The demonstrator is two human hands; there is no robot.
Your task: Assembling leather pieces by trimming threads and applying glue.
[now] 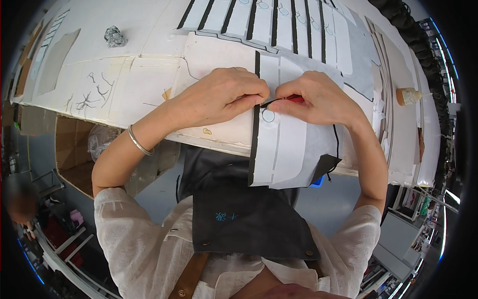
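Both forearms reach up over the near edge of the table (214,55), elbows bent and spread wide, so that the hands meet above a white sheet (294,142) with a black strip (254,149) down its left side. The sheet lies at the middle of the near edge, its lower end hanging over.

The left hand (231,95) comes in from the left, back of the hand up, wrist nearly straight, fingers curled under. Its thumb and forefinger pinch the sheet at the black strip, the fingertips hiding the exact spot. A silver bracelet (137,139) circles that forearm.

The right hand (316,97) is bent inward at the wrist, knuckles toward the far edge. Its fingers and thumb are wrapped around a small red tool (297,99), whose dark tip points left, right beside the left fingertips.

More striped sheets (264,25) lie in an overlapping row at the far edge. A foil ball (115,36) sits toward the far left corner, and an amber bottle (408,96) lies near the right edge.
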